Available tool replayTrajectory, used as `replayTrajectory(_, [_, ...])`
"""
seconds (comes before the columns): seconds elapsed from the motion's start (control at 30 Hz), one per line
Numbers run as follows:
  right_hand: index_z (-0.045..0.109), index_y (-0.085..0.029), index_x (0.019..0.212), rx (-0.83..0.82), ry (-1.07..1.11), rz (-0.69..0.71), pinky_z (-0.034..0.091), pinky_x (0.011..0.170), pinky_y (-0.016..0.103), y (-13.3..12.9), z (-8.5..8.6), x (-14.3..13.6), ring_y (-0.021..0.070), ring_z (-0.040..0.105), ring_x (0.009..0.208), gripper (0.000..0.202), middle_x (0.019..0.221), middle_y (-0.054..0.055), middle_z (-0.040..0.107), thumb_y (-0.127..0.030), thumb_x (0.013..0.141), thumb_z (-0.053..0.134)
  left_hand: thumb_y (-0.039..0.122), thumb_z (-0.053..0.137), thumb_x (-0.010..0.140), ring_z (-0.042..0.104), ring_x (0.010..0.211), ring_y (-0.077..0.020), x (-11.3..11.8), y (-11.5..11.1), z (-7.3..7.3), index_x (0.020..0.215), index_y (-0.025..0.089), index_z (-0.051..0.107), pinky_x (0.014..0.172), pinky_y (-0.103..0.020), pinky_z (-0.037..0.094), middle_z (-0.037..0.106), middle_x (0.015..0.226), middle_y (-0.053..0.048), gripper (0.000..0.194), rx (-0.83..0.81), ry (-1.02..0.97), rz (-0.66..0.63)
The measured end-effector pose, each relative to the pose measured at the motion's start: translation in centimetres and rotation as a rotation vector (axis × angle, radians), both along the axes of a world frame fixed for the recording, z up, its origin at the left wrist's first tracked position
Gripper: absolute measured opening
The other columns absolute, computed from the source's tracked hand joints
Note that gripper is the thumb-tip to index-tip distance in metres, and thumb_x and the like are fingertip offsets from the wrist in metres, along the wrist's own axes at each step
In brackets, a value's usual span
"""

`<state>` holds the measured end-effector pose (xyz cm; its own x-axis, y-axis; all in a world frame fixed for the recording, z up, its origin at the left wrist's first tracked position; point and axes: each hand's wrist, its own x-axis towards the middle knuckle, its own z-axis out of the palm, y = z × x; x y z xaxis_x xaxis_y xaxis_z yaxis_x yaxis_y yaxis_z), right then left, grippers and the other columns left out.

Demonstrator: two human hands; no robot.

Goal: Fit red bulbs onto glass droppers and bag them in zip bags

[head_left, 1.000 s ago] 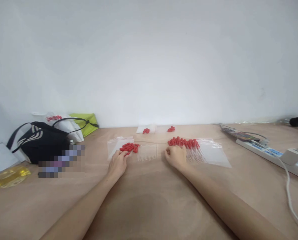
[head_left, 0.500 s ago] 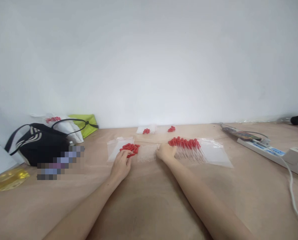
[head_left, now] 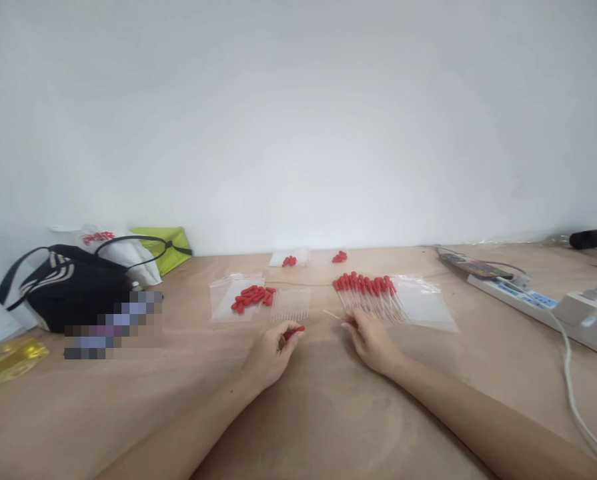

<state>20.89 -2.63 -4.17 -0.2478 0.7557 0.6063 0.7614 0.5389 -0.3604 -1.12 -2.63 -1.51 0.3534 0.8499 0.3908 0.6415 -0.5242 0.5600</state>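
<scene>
My left hand (head_left: 269, 357) is closed around a red rubber dropper bulb (head_left: 295, 331), whose tip points right. Facing it, my right hand (head_left: 373, 343) pinches a thin clear dropper tube (head_left: 331, 314) with its end sticking out to the left. Bulb and tube are apart. Beyond my left hand lies a row of clear dropper tubes (head_left: 290, 305), with a pile of loose red bulbs (head_left: 251, 297) beside it on a clear zip bag (head_left: 221, 305). Several droppers fitted with red bulbs (head_left: 365, 287) fan out beyond my right hand, partly over another zip bag (head_left: 431, 310).
Two small groups of red bulbs (head_left: 289, 261) lie near the wall. On the left are a black bag (head_left: 81, 287), a green bag (head_left: 171, 250) and a yellow packet (head_left: 13, 359). A power strip (head_left: 533, 300) with a white cable (head_left: 571, 373) and a phone (head_left: 483, 269) occupy the right.
My left hand has left the bulb pile and come nearer with a red bulb. My right hand has drawn back from the tube row, moving right, with one tube.
</scene>
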Motion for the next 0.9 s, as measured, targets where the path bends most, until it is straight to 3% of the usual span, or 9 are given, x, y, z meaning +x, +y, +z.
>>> replayTrajectory(0.1, [0.048, -0.018, 0.101, 0.034, 0.04, 0.049, 0.037, 0.066, 0.029, -1.3, 0.2, 0.6, 0.0163, 0.055, 0.074, 0.022, 0.082, 0.006, 0.061, -0.019, 0.084, 0.034, 0.029, 0.045, 0.081, 0.05, 0.054, -0.011, 0.6, -0.3, 0.1, 0.078, 0.017, 0.058, 0.05, -0.02, 0.039, 0.059, 0.064, 0.002, 0.019, -0.004, -0.014, -0.037])
replayTrajectory(0.3, [0.056, -0.02, 0.088, -0.038, 0.014, 0.132, 0.033, 0.069, 0.031, -2.1, 1.3, -0.6, 0.0145, 0.054, 0.069, 0.02, 0.074, 0.003, 0.06, -0.017, 0.083, 0.037, 0.029, 0.043, 0.083, 0.05, 0.053, -0.0104, 0.9, -0.3, -0.3, 0.079, 0.017, 0.057, 0.052, -0.02, 0.039, 0.055, 0.06, 0.003, 0.019, -0.018, -0.03, -0.09])
replayTrajectory(0.9, [0.055, -0.019, 0.089, -0.051, -0.031, 0.207, 0.027, 0.072, 0.03, -2.7, 1.7, -1.1, 0.0106, 0.05, 0.063, 0.018, 0.072, 0.0, 0.059, -0.016, 0.082, 0.039, 0.027, 0.043, 0.083, 0.053, 0.056, -0.0115, 0.9, -0.4, -0.6, 0.085, 0.017, 0.054, 0.055, -0.021, 0.041, 0.057, 0.064, 0.002, 0.016, -0.049, -0.041, -0.132])
